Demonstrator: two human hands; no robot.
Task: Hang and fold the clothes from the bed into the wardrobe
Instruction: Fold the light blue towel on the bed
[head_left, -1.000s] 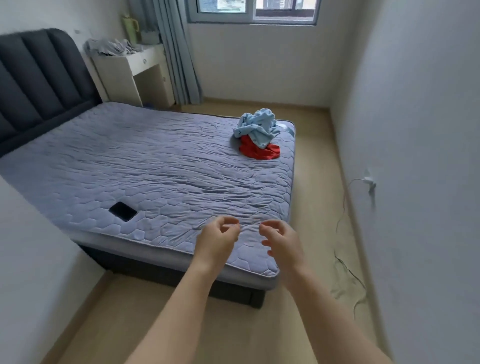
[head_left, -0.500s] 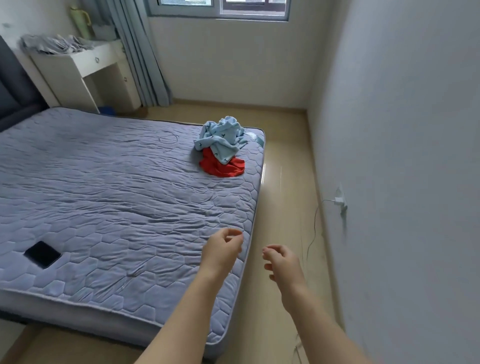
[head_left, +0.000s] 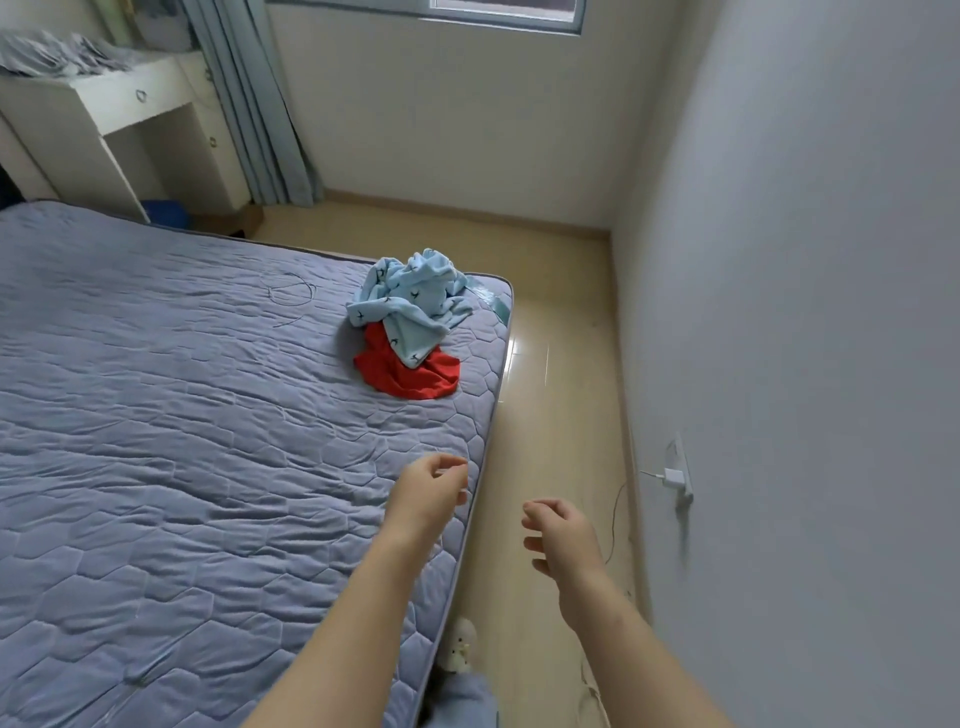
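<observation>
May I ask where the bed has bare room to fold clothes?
The mattress is bare left of the left hand and between it and the red garment. The far right corner is crowded: the blue garment lies on the red one.

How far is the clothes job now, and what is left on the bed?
Done: nothing can be confirmed; the wardrobe is not in view. In hand: nothing. The left hand and right hand are both empty, fingers loosely curled, near the edge of the bed. Left: a crumpled light blue garment lying over a red garment near the bed's far corner, neither yet folded or hung.
</observation>
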